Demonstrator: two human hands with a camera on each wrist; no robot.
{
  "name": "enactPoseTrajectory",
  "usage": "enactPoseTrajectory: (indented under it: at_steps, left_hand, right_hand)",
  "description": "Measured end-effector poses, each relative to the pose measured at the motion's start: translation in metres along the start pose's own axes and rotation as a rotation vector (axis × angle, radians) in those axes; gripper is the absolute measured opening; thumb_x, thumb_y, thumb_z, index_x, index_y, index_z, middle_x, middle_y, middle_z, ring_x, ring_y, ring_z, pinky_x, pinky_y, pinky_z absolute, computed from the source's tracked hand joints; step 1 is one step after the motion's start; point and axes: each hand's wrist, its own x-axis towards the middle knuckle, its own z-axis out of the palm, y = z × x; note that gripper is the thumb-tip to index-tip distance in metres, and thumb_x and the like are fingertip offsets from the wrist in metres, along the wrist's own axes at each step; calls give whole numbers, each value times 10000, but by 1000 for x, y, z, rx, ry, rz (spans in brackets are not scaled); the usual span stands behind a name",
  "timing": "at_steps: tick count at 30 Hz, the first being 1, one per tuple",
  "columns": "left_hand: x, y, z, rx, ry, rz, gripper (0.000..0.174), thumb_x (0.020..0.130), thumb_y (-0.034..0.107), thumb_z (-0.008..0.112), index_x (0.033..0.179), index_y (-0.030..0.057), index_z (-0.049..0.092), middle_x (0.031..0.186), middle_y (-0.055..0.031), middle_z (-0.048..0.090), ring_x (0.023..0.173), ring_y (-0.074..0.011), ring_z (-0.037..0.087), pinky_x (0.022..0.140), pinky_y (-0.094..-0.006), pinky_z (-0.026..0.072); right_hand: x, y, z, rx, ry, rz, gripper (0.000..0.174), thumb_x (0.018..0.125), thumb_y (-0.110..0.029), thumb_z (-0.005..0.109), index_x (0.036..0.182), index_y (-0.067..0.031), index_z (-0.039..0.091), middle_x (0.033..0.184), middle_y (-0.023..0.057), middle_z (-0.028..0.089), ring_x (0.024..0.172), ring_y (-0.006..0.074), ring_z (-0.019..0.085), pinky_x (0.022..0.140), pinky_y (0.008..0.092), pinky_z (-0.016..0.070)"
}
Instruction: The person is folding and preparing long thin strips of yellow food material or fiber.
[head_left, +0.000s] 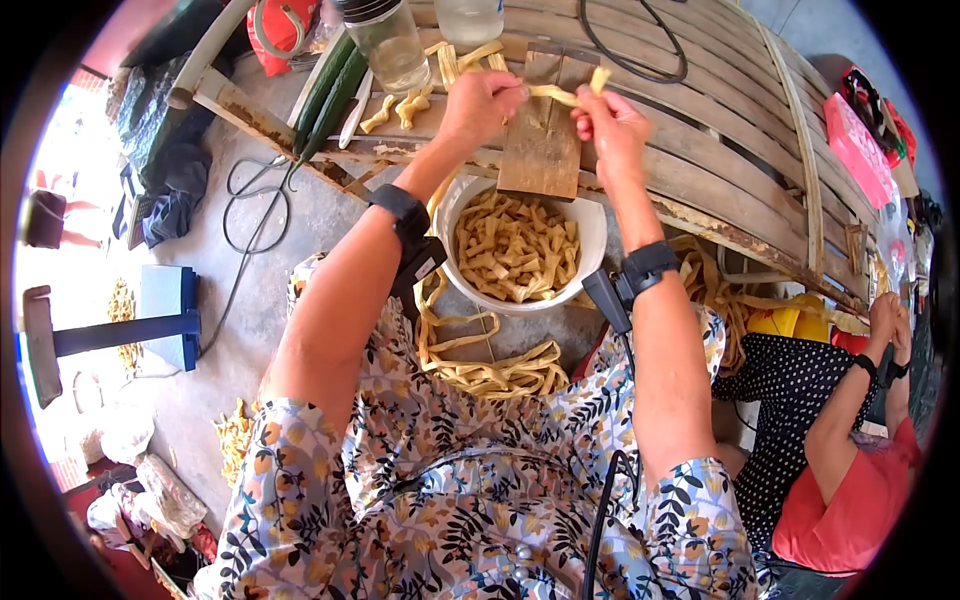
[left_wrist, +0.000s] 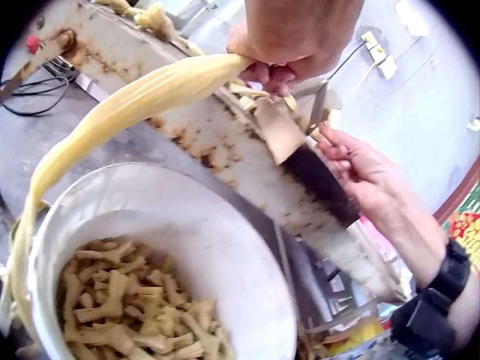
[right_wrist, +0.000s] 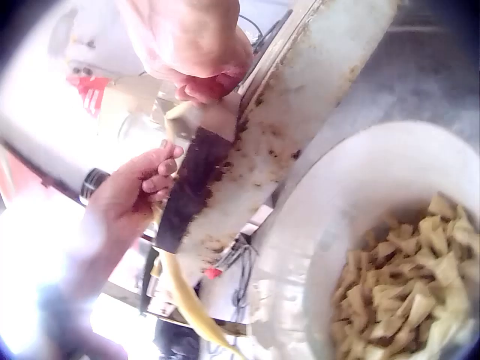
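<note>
My left hand (head_left: 480, 105) pinches a long, soft yellow strip (left_wrist: 127, 105) above a small wooden board (head_left: 540, 150) on the bench edge. From that hand the strip hangs down past the bucket's outside. My right hand (head_left: 612, 125) grips the strip's other end, and a short tip (head_left: 600, 78) stands up beyond the fingers. Between both hands a short stretch is drawn across the board. A thin grey metal piece (left_wrist: 318, 106) rises by the board in the left wrist view. Below, a white bucket (head_left: 590, 222) holds many short, knotted yellow pieces (head_left: 515, 245).
On the slatted bench (head_left: 720, 130) stand a dark-lidded jar (head_left: 395, 50), cucumbers (head_left: 330, 95), a white-handled knife (head_left: 356, 110) and loose knotted pieces (head_left: 410, 105). More strips (head_left: 500, 370) lie heaped below the bucket. Another person (head_left: 850, 470) sits at the right.
</note>
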Motion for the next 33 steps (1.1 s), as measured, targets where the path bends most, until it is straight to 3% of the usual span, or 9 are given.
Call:
enactPoseTrajectory:
  at_steps: [3,7,8,11,15,16,19,28,33]
  left_hand:
    - [-7,-14,-1,95,50,-1,131,800,149,584,791,29,633,601,31,542,514,-35,429,470,-192,351]
    - [-32,40,-29,-255,-204,-181,119,812,123,569,888,40,609,622,15,561,505,-37,431,460,-177,355]
    - [-37,34,-32,-210,-268,-118,106,825,124,561,905,55,572,630,8,566,510,-35,438,453,-169,358]
    - [-57,46,-33,-205,-271,-127,83,832,130,562,865,57,538,623,9,560,520,-32,446,449,-172,361]
    - [-77,49,-17,-117,-346,-67,114,795,93,596,869,52,519,657,2,582,535,-33,465,451,-187,374]
    - [-80,45,-10,56,-285,219,138,771,73,602,878,44,521,665,-22,590,542,-91,519,483,-228,416]
    - [-96,59,5,155,-281,407,144,763,68,593,887,39,525,661,-56,581,580,-171,558,544,-266,445]
    - [-106,43,-16,83,-558,87,173,791,125,589,939,37,571,695,-65,590,634,-105,539,588,-251,441]
    - [-91,44,-41,-149,-755,-143,173,864,169,529,948,25,576,703,3,560,652,-74,515,617,-217,434]
  right_hand:
    - [-1,11,-10,-306,156,-90,133,776,-112,622,725,9,608,579,34,566,482,57,488,418,182,355]
    - [-40,-35,-3,-436,-168,21,205,758,-202,663,711,-8,615,571,13,567,478,68,487,421,214,354]
    - [-52,-53,-7,-755,-270,153,215,761,-228,663,764,-15,635,612,10,586,518,79,506,468,227,397]
    - [-78,-43,-29,-772,-420,-142,209,771,-226,652,819,-23,647,668,16,604,577,83,518,535,226,425]
    - [-73,-36,-29,-519,-287,-260,214,809,-208,608,872,-5,628,718,38,621,680,75,551,600,218,435]
    - [-73,-30,-25,-489,-315,-242,212,829,-196,578,875,8,615,713,40,619,620,86,568,553,223,444]
    - [-83,-20,-16,-444,-322,136,207,837,-184,564,852,16,614,682,47,612,523,99,565,483,221,443]
    - [-79,-31,-47,-648,-428,189,84,760,-90,621,776,-8,632,616,13,583,490,54,482,442,188,389]
    - [-102,-41,-39,-572,-825,460,164,801,-147,605,876,-6,645,593,-22,546,450,32,429,419,170,342]
